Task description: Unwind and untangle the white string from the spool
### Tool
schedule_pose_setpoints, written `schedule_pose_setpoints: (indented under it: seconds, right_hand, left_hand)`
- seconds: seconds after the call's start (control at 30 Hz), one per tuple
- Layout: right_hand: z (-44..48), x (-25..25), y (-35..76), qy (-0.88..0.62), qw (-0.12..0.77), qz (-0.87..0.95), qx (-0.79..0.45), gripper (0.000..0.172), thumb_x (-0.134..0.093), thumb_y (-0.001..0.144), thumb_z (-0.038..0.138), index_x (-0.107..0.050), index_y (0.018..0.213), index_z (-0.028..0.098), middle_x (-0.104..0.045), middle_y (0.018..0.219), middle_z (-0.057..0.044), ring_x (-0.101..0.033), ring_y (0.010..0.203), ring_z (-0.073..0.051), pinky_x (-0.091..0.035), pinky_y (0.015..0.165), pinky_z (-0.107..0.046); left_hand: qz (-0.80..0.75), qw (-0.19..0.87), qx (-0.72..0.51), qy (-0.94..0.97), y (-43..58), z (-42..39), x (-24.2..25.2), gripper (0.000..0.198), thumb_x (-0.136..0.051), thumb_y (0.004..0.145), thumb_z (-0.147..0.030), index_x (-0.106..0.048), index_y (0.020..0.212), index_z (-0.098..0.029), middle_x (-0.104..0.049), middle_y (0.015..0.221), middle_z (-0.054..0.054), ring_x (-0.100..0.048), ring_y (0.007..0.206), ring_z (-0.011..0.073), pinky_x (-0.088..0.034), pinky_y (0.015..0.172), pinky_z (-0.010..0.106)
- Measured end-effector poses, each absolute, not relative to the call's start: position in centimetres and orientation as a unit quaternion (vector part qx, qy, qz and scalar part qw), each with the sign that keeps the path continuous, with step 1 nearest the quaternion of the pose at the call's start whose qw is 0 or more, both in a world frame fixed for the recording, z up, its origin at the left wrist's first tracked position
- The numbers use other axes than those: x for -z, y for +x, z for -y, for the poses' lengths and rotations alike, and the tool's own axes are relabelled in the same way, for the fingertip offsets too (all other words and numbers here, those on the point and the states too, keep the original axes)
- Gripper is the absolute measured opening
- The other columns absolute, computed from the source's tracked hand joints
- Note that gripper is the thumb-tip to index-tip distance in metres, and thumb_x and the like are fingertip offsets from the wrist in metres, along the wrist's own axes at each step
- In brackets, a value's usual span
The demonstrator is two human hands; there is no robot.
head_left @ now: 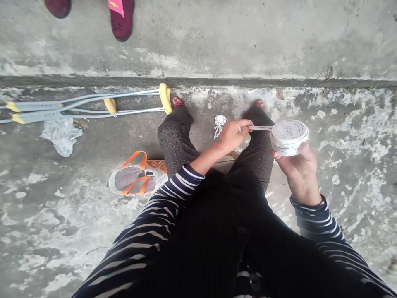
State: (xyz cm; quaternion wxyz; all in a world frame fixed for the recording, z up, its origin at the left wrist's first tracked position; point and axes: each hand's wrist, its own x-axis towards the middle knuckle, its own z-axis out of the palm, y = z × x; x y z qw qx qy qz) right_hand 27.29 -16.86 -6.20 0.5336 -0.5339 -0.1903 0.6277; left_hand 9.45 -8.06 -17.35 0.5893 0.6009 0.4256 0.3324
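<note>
Left of the white tape roll (pixel 289 136), at the far edge of the view, a pair of grey crutches (pixel 83 106) with yellow pads lies flat on the stained concrete floor (pixel 46 215). Just below the crutches, also left of the roll, rests a crumpled clear plastic bag (pixel 61 135). Further toward the roll, and lower in the view, a bag with orange handles (pixel 136 179) lies on the floor beside the person's left knee. Above these, beyond the concrete step and well left of the roll, two dark red shoes (pixel 120 18) of another person are visible.

Closer to the roll, a small white tangle of tape (pixel 219 124) lies on the floor between the person's feet. The left hand (pixel 232 135), immediately left of the roll, is closed in a pinch on the free end of the tape strip (pixel 259 128). The strip runs level from the pinching fingers to the roll's left edge, drawn taut.

The roll itself is round, white, and carries printed lettering on its upper face; the text is too small to read. It sits above the person's right knee, clear of the floor. The right hand (pixel 299 171) is directly beneath and behind the roll, fingers wrapped around its lower rim, gripping it. Both sleeves are dark with white stripes.
</note>
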Motion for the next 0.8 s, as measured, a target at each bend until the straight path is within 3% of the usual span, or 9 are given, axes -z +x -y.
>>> schedule_pose_setpoints:
  seconds: [0.17, 0.33, 0.53, 0.63, 0.7, 0.8]
  right_hand:
    - [16.6, 6.5, 28.6, -0.549, 0.534, 0.207, -0.609, 0.052, -0.095, 0.066, 0.062, -0.076, 0.104, 0.033, -0.077, 0.118, -0.004, -0.073, 0.103, -0.026, -0.061, 0.057, -0.03]
    - [16.7, 5.5, 26.5, -0.521, 0.538, 0.205, -0.63, 0.056, -0.099, 0.061, 0.053, -0.077, 0.107, 0.029, -0.074, 0.1, -0.004, -0.069, 0.081, -0.021, -0.059, 0.053, -0.03]
    - [17.5, 5.4, 24.7, -0.5, 0.531, 0.183, -0.66, 0.061, -0.101, 0.057, 0.042, -0.076, 0.109, 0.026, -0.074, 0.098, -0.004, -0.065, 0.072, -0.018, -0.059, 0.051, -0.03]
    - [17.3, 4.6, 25.3, -0.501, 0.54, 0.188, -0.65, 0.067, -0.101, 0.058, 0.041, -0.075, 0.118, 0.03, -0.074, 0.101, -0.005, -0.068, 0.078, -0.021, -0.057, 0.05, -0.03]
    - [16.7, 3.5, 25.8, -0.496, 0.557, 0.211, -0.632, 0.074, -0.102, 0.057, 0.043, -0.073, 0.125, 0.034, -0.074, 0.106, -0.005, -0.071, 0.089, -0.026, -0.056, 0.05, -0.03]
    - [15.7, 1.8, 26.5, -0.495, 0.573, 0.25, -0.603, 0.078, -0.101, 0.059, 0.047, -0.07, 0.13, 0.039, -0.073, 0.117, -0.007, -0.071, 0.109, -0.033, -0.057, 0.051, -0.032]
  left_hand:
    - [-0.382, 0.639, -0.328, 0.581, 9.2, 7.6, 17.4, 0.025, -0.05, 0.088, -0.01, -0.072, 0.079, -0.015, -0.078, 0.094, 0.003, -0.063, 0.067, 0.0092, -0.053, 0.067, 0.02]
    - [-0.374, 0.689, -0.358, 0.507, 10.7, 5.4, 17.3, 0.022, -0.056, 0.096, -0.025, -0.073, 0.085, -0.015, -0.077, 0.099, 0.005, -0.068, 0.079, 0.0109, -0.058, 0.071, 0.019]
    - [-0.366, 0.695, -0.376, 0.491, 12.3, 4.6, 17.3, 0.026, -0.051, 0.099, -0.025, -0.074, 0.091, -0.015, -0.078, 0.111, 0.008, -0.071, 0.098, 0.0146, -0.06, 0.075, 0.019]
    - [-0.347, 0.688, -0.383, 0.51, 13.1, 2.4, 16.6, 0.027, -0.049, 0.102, -0.022, -0.075, 0.1, -0.015, -0.076, 0.12, 0.009, -0.073, 0.101, 0.016, -0.06, 0.074, 0.022]
    - [-0.32, 0.662, -0.398, 0.549, 13.8, 0.1, 15.6, 0.027, -0.047, 0.104, -0.019, -0.074, 0.101, -0.016, -0.074, 0.122, 0.007, -0.073, 0.109, 0.0165, -0.06, 0.082, 0.025]
    - [-0.285, 0.624, -0.392, 0.613, 14.6, -2.2, 14.7, 0.031, -0.045, 0.104, -0.015, -0.074, 0.096, -0.015, -0.075, 0.114, 0.005, -0.073, 0.108, 0.0144, -0.058, 0.091, 0.029]
